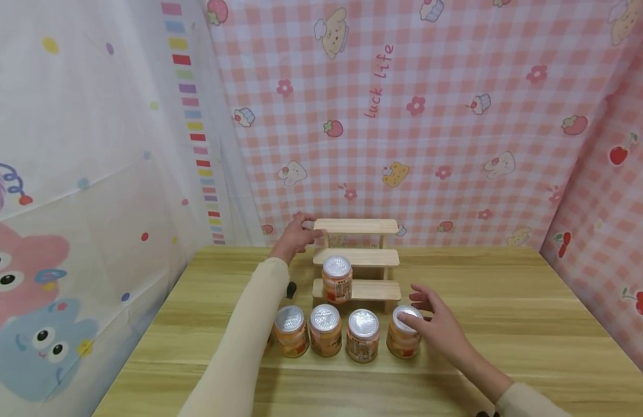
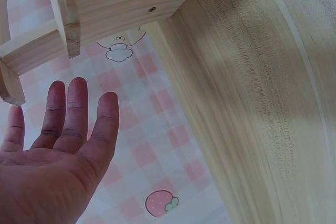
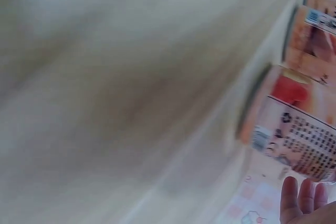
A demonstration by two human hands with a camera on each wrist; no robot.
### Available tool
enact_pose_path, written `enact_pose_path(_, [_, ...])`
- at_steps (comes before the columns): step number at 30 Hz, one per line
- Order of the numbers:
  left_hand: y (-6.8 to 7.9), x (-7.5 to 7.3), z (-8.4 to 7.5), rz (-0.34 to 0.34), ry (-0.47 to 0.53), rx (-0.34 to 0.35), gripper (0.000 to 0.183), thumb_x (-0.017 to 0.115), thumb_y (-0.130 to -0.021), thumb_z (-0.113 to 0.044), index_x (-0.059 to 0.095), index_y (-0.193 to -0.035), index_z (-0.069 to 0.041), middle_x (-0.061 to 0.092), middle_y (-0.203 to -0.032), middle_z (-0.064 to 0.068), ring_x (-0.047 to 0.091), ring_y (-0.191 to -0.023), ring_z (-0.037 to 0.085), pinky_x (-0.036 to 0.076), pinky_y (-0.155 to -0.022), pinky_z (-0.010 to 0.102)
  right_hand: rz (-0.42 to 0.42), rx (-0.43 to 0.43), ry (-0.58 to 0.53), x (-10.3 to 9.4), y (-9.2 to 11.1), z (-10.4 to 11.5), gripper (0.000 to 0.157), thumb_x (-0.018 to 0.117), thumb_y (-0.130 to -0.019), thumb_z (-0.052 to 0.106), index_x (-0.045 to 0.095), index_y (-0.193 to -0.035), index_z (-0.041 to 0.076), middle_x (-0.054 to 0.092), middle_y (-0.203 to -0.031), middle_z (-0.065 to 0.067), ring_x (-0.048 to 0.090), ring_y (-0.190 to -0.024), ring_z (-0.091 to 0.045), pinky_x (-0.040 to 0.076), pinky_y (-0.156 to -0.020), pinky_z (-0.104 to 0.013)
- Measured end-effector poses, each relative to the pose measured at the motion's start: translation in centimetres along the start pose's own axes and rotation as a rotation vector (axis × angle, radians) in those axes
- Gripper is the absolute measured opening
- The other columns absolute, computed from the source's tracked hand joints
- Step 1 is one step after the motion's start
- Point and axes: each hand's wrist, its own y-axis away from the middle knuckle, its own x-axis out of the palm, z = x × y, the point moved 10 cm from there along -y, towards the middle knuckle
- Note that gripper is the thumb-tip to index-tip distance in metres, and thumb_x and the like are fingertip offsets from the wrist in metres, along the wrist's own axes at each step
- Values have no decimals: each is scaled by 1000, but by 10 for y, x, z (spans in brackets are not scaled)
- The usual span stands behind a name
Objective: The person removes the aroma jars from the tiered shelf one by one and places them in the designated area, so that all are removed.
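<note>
A small wooden three-step shelf [image 1: 358, 256] stands at the back of the table. My left hand [image 1: 299, 234] is at the left end of its top step, fingers extended; in the left wrist view one fingertip of this hand [image 2: 58, 156] meets a board's end. One can with a silver lid [image 1: 337, 280] is on the lowest step, toward its left. At the rightmost can of the front row [image 1: 403, 336], my right hand [image 1: 436, 321] has its thumb over the lid and its fingers spread beyond. The right wrist view shows loosely extended fingers [image 3: 302, 203] beside a can [image 3: 294, 124].
Left of that can, more orange-labelled cans stand in a row: one can [image 1: 362, 339], another [image 1: 325, 333] and another [image 1: 292, 333]. A further can is mostly hidden by the left sleeve [image 1: 238, 341]. A checked cloth [image 1: 405, 139] hangs behind the wooden table [image 1: 483, 289].
</note>
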Motion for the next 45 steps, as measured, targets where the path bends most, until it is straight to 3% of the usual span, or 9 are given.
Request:
enact_pose_path(3, [-1,0,2,1,2,0,51,72,-93,-28,50,-137,-15,7,-166,4,56,-117,33,47,-86,47,-3,0,-12,2,-7,8,74,76,-89,33,39,-148,7,51,-135,-19,50,-122,-31,45,-99,-49])
enact_pose_path(8, [-3,-1,5,-6,-11,-1,52,72,-93,-29,50,-138,-15,26,-160,11,57,-115,33,46,-76,41,-9,9,-32,10,-19,22,75,78,-88,30,39,-148,7,51,-137,-21,50,-123,-32,45,-99,-49])
enact_pose_path(15, [-3,-2,7,-10,-11,-4,52,72,-93,-29,50,-138,-15,16,-164,8,57,-116,33,47,-79,44,9,24,-41,30,-40,41,77,79,-86,25,39,-149,7,49,-140,-22,49,-125,-38,45,-99,-52])
enact_pose_path(19, [-3,-3,8,-9,-15,-14,52,72,-93,-30,49,-138,-16,43,-147,15,57,-115,32,47,-82,46,18,28,-45,46,-51,53,78,80,-86,25,38,-150,8,48,-142,-22,49,-127,-39,46,-98,-52])
enact_pose_path(22, [-1,-3,9,-7,-11,-18,52,72,-93,-30,49,-138,-17,53,-134,16,57,-115,32,47,-83,46,37,36,-57,59,-58,60,80,81,-85,25,38,-150,9,46,-145,-21,48,-129,-39,46,-98,-52])
enact_pose_path(34, [1,-3,5,-5,9,-12,52,72,-93,-31,49,-138,-18,57,-127,15,57,-116,32,47,-90,51,47,23,-54,93,-78,74,87,85,-80,31,38,-151,13,45,-143,-19,48,-128,-35,44,-100,-51])
enact_pose_path(45, [0,0,3,14,33,-2,53,72,-93,-30,49,-139,-17,57,-128,17,57,-118,34,45,-96,56,36,39,27,104,-86,73,79,86,-80,23,45,-146,7,54,-132,-17,55,-117,-30,46,-97,-46])
